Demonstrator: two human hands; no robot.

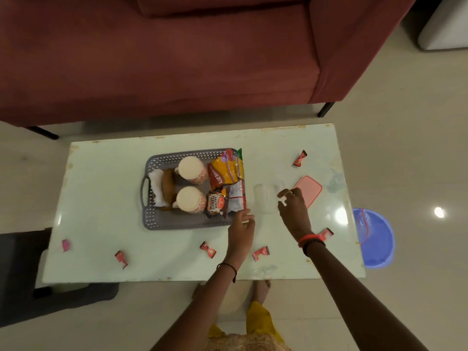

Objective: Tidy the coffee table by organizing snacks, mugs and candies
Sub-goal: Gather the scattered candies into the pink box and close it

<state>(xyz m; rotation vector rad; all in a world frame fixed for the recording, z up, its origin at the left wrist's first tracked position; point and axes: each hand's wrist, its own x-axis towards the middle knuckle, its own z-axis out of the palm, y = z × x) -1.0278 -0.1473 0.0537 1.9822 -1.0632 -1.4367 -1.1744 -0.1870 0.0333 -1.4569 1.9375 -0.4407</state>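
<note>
Over the pale glass-topped table (106, 198), the left hand (241, 225) pinches what may be a snack packet's edge at the grey perforated plastic tray (162, 221) holding two patterned mugs (190, 171), while the right hand (293, 209) hovers spread and empty beside a clear plastic container (264, 198).

Bare arms — right hand (293, 209) ringed, red and black wristbands; yellow clothing.

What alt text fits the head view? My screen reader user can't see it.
Two hands reach over a coffee table: the left hand at the right edge of a grey tray holding two mugs and snack packets, the right hand open beside a clear container and pink lid. Wrapped candies lie scattered around.
</note>
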